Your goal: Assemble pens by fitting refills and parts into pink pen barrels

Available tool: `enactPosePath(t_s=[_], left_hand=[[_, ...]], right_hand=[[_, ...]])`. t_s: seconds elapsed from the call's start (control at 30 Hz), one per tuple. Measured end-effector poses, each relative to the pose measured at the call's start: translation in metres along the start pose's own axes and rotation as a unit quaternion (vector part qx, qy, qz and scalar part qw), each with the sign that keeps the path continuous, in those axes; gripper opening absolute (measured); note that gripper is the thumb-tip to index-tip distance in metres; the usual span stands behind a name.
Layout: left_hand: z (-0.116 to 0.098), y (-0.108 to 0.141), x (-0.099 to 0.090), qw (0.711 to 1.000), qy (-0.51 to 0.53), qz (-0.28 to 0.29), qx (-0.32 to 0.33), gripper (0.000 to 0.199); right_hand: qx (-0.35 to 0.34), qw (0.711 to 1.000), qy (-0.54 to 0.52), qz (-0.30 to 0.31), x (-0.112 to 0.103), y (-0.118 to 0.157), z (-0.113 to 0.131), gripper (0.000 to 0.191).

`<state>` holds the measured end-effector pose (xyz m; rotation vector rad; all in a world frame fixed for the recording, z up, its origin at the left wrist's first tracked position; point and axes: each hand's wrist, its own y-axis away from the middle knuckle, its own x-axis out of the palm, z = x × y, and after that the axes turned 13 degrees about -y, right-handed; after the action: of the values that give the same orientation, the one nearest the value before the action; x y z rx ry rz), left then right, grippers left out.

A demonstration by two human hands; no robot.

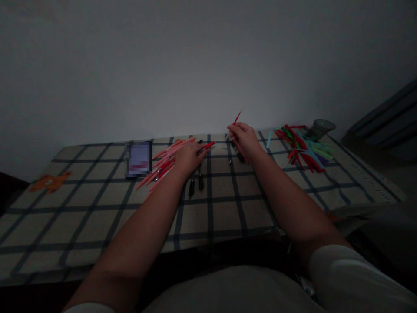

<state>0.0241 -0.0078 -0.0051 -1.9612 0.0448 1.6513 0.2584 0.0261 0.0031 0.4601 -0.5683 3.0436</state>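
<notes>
My left hand (188,157) is closed, and a red pen-like barrel (210,144) sticks out to the right between thumb and fingers. Under and beside that hand lies a pile of pink and red pens (159,167). Raised a little over the cloth, my right hand (245,138) pinches a thin red stick with a fine tip (238,116), much like a pen refill. Two dark pen-like pieces (191,188) lie just in front of my left hand. Below my right hand are more dark and pinkish pieces (240,156), partly hidden by it.
A checked cloth (224,213) covers the table, which meets a plain wall at the back. To the left lie a phone-like device (139,158) and an orange cutout (50,181). On the right are coloured strips (302,150) and a dark glass cup (321,127).
</notes>
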Motion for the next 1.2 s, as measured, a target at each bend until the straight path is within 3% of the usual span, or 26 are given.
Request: enactPosePath(t_s=[0.13, 0.47, 1.2], left_hand=[[0.001, 0.000, 0.001, 1.000, -0.006, 0.001, 0.002, 0.035], [0.001, 0.000, 0.002, 1.000, -0.011, -0.003, 0.015, 0.034], [-0.007, 0.002, -0.007, 0.999, -0.037, 0.034, 0.012, 0.035]], right_hand=[[0.010, 1.000, -0.026, 0.002, 0.000, 0.001, 0.000, 0.018], [0.054, 0.997, 0.045, 0.029, 0.013, 0.010, 0.011, 0.018], [0.087, 0.995, 0.037, 0.037, 0.011, 0.008, 0.005, 0.017]])
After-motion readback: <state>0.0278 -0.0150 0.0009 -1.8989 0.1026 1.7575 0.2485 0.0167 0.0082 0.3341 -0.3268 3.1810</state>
